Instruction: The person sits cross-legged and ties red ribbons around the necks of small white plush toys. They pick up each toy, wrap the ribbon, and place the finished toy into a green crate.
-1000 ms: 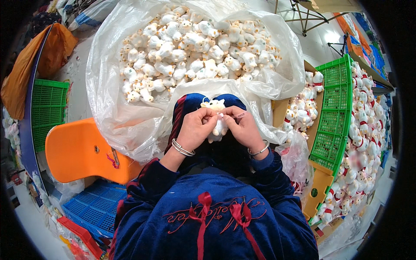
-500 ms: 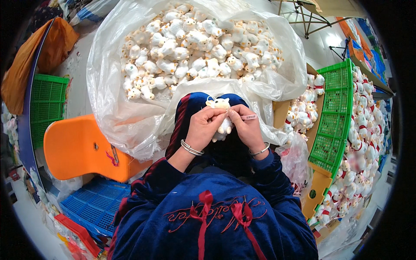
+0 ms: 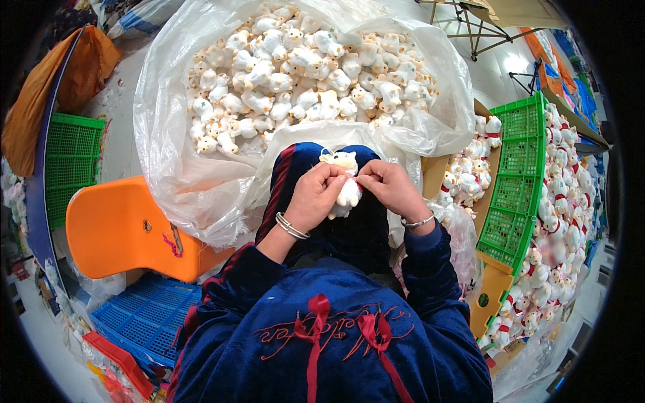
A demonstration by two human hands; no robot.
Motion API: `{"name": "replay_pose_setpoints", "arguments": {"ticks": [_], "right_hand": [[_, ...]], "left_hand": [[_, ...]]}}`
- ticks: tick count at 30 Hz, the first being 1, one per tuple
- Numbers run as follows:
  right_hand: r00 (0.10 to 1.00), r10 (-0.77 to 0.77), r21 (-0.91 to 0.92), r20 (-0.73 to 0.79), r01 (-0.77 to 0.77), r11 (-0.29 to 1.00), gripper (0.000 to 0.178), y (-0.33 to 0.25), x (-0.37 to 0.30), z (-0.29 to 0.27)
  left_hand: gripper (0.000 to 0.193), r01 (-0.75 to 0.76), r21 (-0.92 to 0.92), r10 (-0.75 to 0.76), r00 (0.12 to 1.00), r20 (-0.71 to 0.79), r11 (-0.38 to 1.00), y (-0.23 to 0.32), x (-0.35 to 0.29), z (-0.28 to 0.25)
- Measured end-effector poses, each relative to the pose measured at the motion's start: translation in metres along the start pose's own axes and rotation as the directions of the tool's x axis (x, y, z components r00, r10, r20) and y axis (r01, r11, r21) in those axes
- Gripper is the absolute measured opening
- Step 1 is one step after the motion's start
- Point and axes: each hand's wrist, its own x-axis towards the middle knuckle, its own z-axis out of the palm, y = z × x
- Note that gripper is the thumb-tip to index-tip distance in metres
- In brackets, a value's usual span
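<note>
A small white plush toy (image 3: 349,193) with a cream-coloured head stands upright over my lap, a thin loop at its top. My left hand (image 3: 316,195) grips it from the left, thumb and forefinger closed at its neck. My right hand (image 3: 393,190) is closed in a pinch at the neck's other side. A bit of thin red band (image 3: 355,178) shows between the fingertips of both hands. The fingers hide most of this band.
A large clear plastic bag (image 3: 168,107) heaped with white plush toys (image 3: 289,74) lies ahead. To the right are a cardboard box (image 3: 437,176) of red-collared toys, a green crate (image 3: 516,181) and more toys (image 3: 554,221). An orange chair (image 3: 114,225) and blue crate (image 3: 144,316) are left.
My right hand has shifted slightly right, its wrist swinging outward. The pale strip that stuck out beside its fingers no longer shows. A red bit is now visible at the toy's neck.
</note>
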Motion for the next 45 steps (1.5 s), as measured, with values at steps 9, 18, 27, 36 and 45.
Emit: {"name": "replay_pose_setpoints", "arguments": {"ticks": [9, 18, 27, 36, 45], "right_hand": [[0.996, 0.000, 0.181, 0.093, -0.017, 0.983, 0.018, 0.019, -0.003, -0.010], [0.941, 0.045, 0.476, 0.336, -0.211, 0.854, 0.014, 0.014, 0.004, -0.026], [0.997, -0.079, 0.444, 0.022, 0.061, 0.894, 0.023, 0.004, 0.004, 0.000], [0.985, -0.174, 0.062, 0.007, 0.173, 0.983, 0.018, -0.021, -0.003, -0.006], [0.983, -0.113, 0.114, 0.148, 0.097, 0.989, 0.020, -0.001, 0.004, -0.013]], "left_hand": [[0.017, 0.211, -0.045, -0.204, 0.971, 0.128, 0.977, 0.012, 0.001, -0.009], [0.017, 0.219, -0.030, -0.205, 0.946, 0.250, 0.975, 0.011, 0.008, -0.018], [0.018, 0.230, -0.007, -0.220, 0.937, 0.270, 0.973, 0.016, 0.012, -0.019], [0.018, 0.244, -0.012, -0.230, 0.926, 0.300, 0.970, 0.016, 0.011, -0.021], [0.016, 0.163, -0.005, -0.154, 0.941, 0.302, 0.987, 0.012, 0.009, -0.023]]}}
